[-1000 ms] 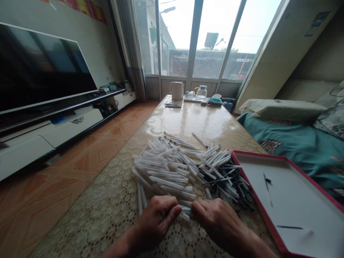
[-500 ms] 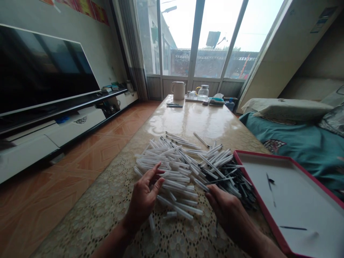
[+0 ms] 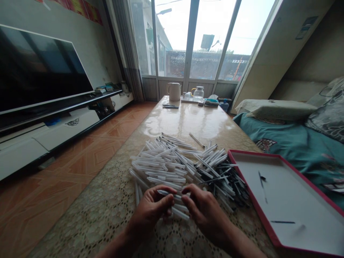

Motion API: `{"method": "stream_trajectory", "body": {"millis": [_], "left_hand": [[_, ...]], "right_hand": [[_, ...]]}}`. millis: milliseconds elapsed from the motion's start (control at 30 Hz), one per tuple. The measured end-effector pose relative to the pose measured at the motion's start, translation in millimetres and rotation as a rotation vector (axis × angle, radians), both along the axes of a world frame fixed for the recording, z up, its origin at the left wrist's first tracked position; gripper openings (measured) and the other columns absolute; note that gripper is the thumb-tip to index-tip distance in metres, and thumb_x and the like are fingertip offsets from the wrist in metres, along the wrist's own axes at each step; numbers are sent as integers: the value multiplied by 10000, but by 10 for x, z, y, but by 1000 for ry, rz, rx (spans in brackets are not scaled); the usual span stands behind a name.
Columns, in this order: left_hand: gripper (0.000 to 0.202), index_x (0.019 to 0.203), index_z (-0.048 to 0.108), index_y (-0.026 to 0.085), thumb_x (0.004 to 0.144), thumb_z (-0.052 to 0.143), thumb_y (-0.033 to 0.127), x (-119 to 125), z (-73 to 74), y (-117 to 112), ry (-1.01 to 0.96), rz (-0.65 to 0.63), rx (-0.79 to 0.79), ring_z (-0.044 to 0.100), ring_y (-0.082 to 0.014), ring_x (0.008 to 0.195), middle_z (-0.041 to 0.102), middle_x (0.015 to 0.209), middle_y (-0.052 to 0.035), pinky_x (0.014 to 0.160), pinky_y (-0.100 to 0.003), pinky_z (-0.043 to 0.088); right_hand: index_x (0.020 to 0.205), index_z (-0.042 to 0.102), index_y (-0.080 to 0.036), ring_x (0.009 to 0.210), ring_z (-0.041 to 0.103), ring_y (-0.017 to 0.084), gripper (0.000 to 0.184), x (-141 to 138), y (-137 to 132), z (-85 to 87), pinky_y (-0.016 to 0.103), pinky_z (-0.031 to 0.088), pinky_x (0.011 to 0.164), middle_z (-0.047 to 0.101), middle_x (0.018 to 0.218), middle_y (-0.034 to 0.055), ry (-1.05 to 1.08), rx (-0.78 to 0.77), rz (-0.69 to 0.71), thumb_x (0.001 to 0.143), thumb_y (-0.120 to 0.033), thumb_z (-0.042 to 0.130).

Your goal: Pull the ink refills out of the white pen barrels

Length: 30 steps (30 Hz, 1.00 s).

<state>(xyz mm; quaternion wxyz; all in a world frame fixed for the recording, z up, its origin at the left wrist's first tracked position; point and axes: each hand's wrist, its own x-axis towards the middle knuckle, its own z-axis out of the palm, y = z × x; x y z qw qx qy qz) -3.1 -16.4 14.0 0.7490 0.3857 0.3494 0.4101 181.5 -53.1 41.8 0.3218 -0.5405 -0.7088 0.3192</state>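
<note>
A big heap of white pen barrels [image 3: 166, 163] lies on the lace-covered table [image 3: 107, 211], with a smaller heap of dark pen refills [image 3: 231, 184] to its right. My left hand [image 3: 153, 211] pinches one white pen barrel [image 3: 168, 193] just in front of the heap. My right hand [image 3: 204, 211] is closed, its fingertips meeting the same barrel from the right side. What the right fingers grip besides is hidden.
A red-rimmed white tray [image 3: 285, 200] with two or three loose dark refills lies at the right. A jug [image 3: 174, 91], a glass pot [image 3: 199, 93] and small items stand at the table's far end. A TV [image 3: 40, 68] is left, a teal-covered bed [image 3: 295, 143] right.
Half a second ago my hands were apart, the left open over the white heap and the right by the refills. Now they have come together on one white barrel.
</note>
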Motion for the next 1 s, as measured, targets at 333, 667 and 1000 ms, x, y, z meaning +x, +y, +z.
{"method": "stream_trajectory", "body": {"millis": [333,667,1000], "left_hand": [[332,804,720,132,576,868,322,-101,55,109,-28,173,-91,504,-41,396,628,549,19,344,-106,349],[359,769,696,114,560,871,348,-67,49,59,31,235,-80,595,-100,447,662,564,-8,406,-162,450],[357,760,691,123,561,870,358,-61,23,57,43,238,-95,599,-91,453,669,569,-2,420,-156,464]], "right_hand": [[736,500,-160,368,370,46,502,147,18,-201,160,265,357,459,521,-58,471,-281,-63,907,-618,387],[706,517,-154,407,443,70,447,130,-29,-291,181,346,402,519,528,-27,504,-236,-96,882,-565,494],[941,595,-158,541,563,121,303,117,-39,-312,218,453,521,625,698,14,402,-64,-144,883,-453,556]]}}
